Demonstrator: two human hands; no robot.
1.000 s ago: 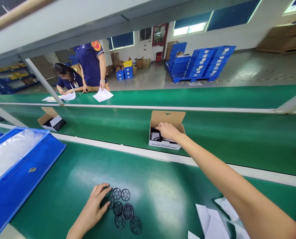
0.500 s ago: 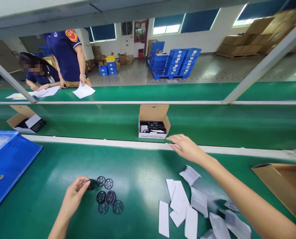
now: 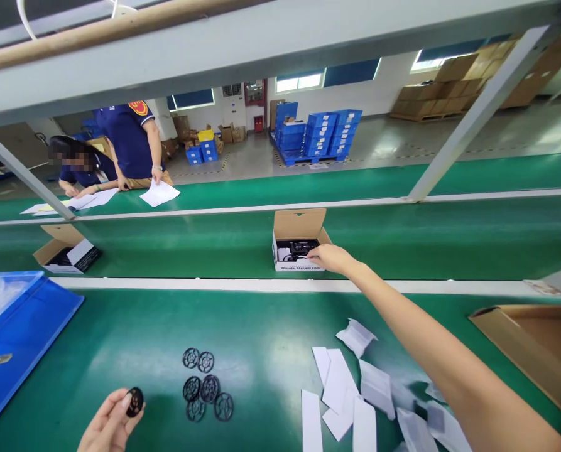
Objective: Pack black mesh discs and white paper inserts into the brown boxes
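Note:
My left hand [image 3: 112,419] pinches a round black spoked plastic disc [image 3: 135,402] at the lower left. More such discs [image 3: 209,388] lie on the green work surface to its right, some of them overlapping. My right hand [image 3: 331,258] reaches to the front right of an open white carton [image 3: 299,267] with black equipment and a cable inside. Its fingertips are closed at a thin white slip [image 3: 301,256] in the carton; the grip is partly hidden. Under my right forearm lie flat white cards [image 3: 340,380] and crumpled whitish pouches [image 3: 377,386].
Another open carton [image 3: 68,251] stands on the belt at left. A blue bin [image 3: 26,351] is at the left edge, a brown cardboard box [image 3: 529,351] at the right. A metal beam [image 3: 261,47] crosses overhead. Two people handle papers [image 3: 160,193] across the line.
My left hand has drawn a black disc away from the group, toward me and leftward. My right hand has moved from beside the carton to its contents. The view has tilted upward.

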